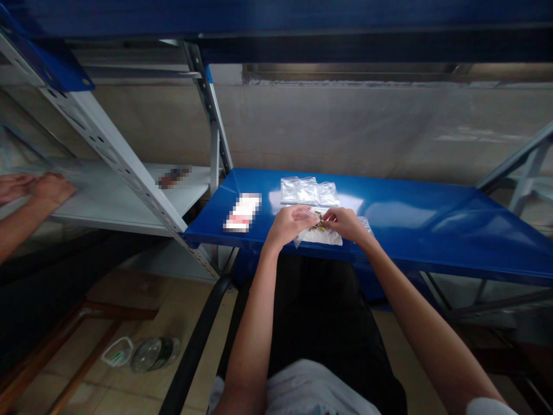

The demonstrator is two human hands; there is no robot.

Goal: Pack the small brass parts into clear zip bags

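Note:
On the blue shelf, a white sheet or flat bag [324, 236] lies with small yellow and dark pieces [320, 221] on it; their kind is too small to make out. My left hand [288, 226] comes in from the left, fingers curled and thumb tip at the pieces. From the right, my right hand [348, 223] pinches at the same pieces, its fingertips close to my left thumb. What sits between the fingertips of each hand is unclear. Just behind my hands lie several clear zip bags [307, 191] in a row. Another clear bag [366, 225] shows partly beside my right wrist.
The blue shelf [415, 213] has an upper shelf [302, 29] overhead and a metal post [108, 138] at left. A pixelated white item [242, 212] lies left of my hands. Another person's hands [52, 189] rest at the white shelf [125, 204]. A plastic bottle [151, 354] lies on the floor.

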